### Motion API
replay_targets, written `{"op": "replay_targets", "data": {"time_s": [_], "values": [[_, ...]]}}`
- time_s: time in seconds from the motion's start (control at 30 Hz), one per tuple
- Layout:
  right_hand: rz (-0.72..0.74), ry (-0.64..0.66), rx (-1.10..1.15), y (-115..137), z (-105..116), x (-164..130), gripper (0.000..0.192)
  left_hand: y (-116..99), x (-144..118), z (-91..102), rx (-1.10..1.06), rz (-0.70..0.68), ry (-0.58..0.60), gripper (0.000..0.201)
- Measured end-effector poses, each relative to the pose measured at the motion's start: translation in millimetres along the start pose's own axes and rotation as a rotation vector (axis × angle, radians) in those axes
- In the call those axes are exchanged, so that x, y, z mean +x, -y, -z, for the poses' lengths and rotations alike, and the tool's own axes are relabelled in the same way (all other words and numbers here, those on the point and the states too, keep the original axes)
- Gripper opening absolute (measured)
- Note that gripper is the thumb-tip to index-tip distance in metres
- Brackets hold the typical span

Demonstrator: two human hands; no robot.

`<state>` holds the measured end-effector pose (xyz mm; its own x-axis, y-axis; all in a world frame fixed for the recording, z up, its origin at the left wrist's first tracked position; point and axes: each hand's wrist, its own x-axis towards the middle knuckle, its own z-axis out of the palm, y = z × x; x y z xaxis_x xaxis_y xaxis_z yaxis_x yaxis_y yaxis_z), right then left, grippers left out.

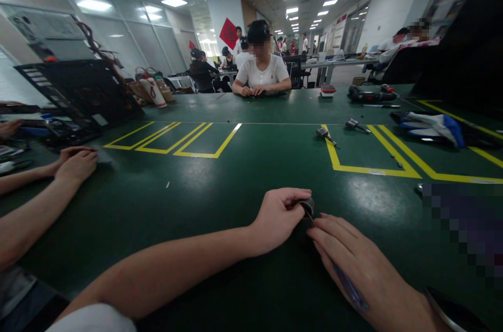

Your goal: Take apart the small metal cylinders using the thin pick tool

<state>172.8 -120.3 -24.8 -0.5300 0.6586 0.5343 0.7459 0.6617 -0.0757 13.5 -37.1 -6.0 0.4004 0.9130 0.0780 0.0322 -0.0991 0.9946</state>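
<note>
In the head view, my left hand (275, 221) is closed around a small dark, hollow cylindrical part (309, 204), its open end facing my right hand. My right hand (359, 256) grips a thin screwdriver (351, 289) whose translucent purple handle shows below the palm. The slim metal shaft comes out by the fingertips and reaches the cylinder's opening. Where its tip sits inside is hidden. Both hands are just above the green table (220, 196).
Two small dark metal parts with shafts, one here (323, 133) and one here (356, 125), lie near yellow tape. Blue-white gloves (436, 126), a power screwdriver (371, 95) and a red box (328, 91) lie beyond. A co-worker's hands (76, 164) rest left; another person (261, 70) sits opposite.
</note>
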Motion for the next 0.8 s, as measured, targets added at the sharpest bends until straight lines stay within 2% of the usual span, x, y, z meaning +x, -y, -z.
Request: {"op": "replay_targets", "data": {"time_s": [0.23, 0.37, 0.53, 0.67, 0.73, 0.8], "values": [[0.1, -0.025, -0.065, 1.8, 10.0, 7.4, 0.033, -0.1, 1.0, 0.7, 0.001, 0.025, -0.002, 0.028], [0.078, -0.038, -0.095, 1.9, 8.2, 7.7, 0.034, 3.8, 0.0, 0.2, -0.012, -0.018, 0.031, 0.028], [0.059, -0.057, -0.025, 0.5, 6.0, 4.5, 0.03, 10.3, 8.0, 5.2, 0.013, -0.087, -0.003, 0.028], [0.02, -0.072, 0.101, -1.9, 6.9, 3.5, 0.03, 22.8, 37.7, 27.1, 0.068, -0.11, -0.125, 0.026], [-0.041, -0.066, 0.192, -4.0, 6.1, 3.8, 0.03, 30.0, 55.7, 43.4, 0.053, -0.073, -0.248, 0.024], [-0.123, -0.041, 0.302, -6.6, 3.8, 4.3, 0.028, 34.8, 69.9, 59.7, -0.015, -0.048, -0.321, 0.026]]}}
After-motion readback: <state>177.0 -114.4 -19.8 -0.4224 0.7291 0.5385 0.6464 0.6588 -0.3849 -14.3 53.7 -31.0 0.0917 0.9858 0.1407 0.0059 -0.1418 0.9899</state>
